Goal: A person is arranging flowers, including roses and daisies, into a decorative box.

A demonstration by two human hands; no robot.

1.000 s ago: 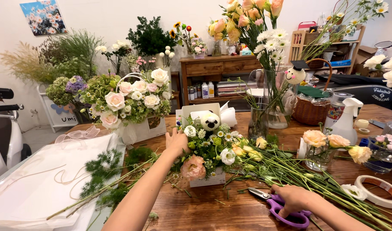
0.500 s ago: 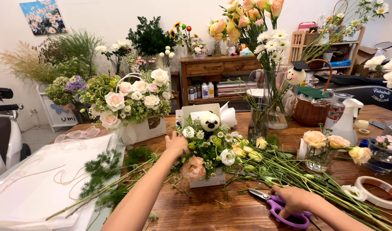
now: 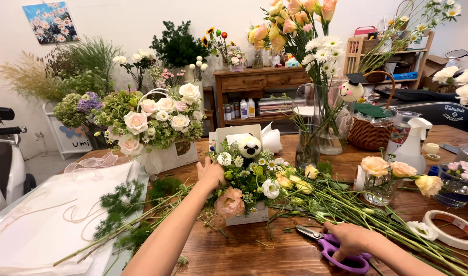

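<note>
The left hand [image 3: 211, 174] rests with loose, released fingers against the side of a small white box arrangement of daisies, peach roses and a fuzzy panda ball [image 3: 247, 186] on the wooden table [image 3: 275, 253]. The right hand [image 3: 349, 239] grasps purple-handled metal scissors [image 3: 333, 251] beside loose green stems [image 3: 346, 204].

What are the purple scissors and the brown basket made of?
The scissors under the right hand seem to have glossy purple plastic handles and grey metal blades, which look shiny and thin. The basket looks like woven wicker, matte brown, with ribbed strands and a bent hoop handle.
</note>
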